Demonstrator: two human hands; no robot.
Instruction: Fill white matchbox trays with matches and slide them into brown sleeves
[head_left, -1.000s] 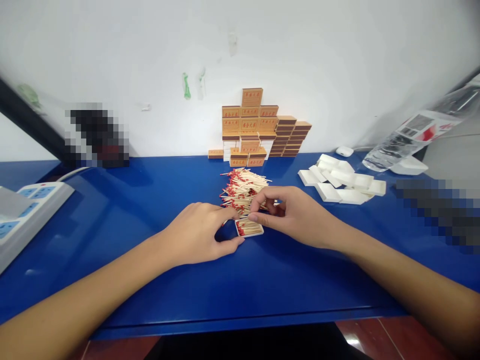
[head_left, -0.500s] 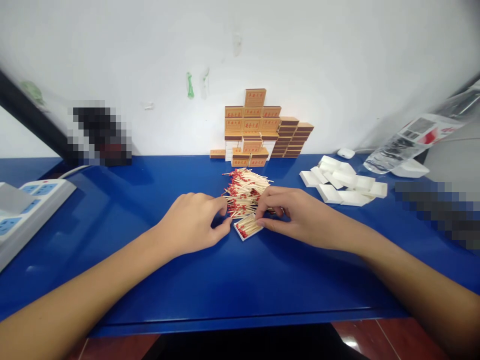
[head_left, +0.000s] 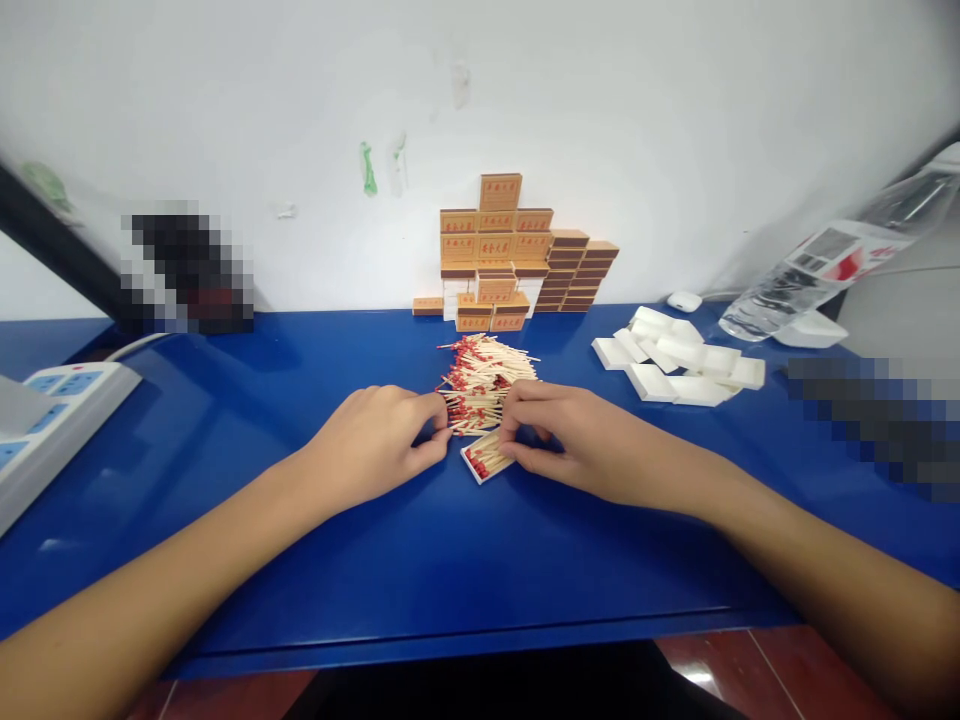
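A small white tray of red-tipped matches (head_left: pixel 486 458) lies on the blue table (head_left: pixel 450 560), turned at an angle. My right hand (head_left: pixel 570 435) curls around its right end, thumb and fingers on the tray. My left hand (head_left: pixel 379 440) rests just left of it, fingers curled, fingertips pinched at the near edge of the loose match pile (head_left: pixel 484 372) behind the tray. What the left fingertips hold is too small to see.
Brown matchboxes (head_left: pixel 510 255) are stacked against the white wall. Several empty white trays (head_left: pixel 679 357) lie at the right, a plastic bottle (head_left: pixel 817 265) beyond them. A white power strip (head_left: pixel 52 410) sits at the left edge. The table's front edge runs below my forearms.
The tray has been turned from nearly square-on to slanted. My left hand's fingers moved up to the match pile, and my right hand lowered onto the tray's right end.
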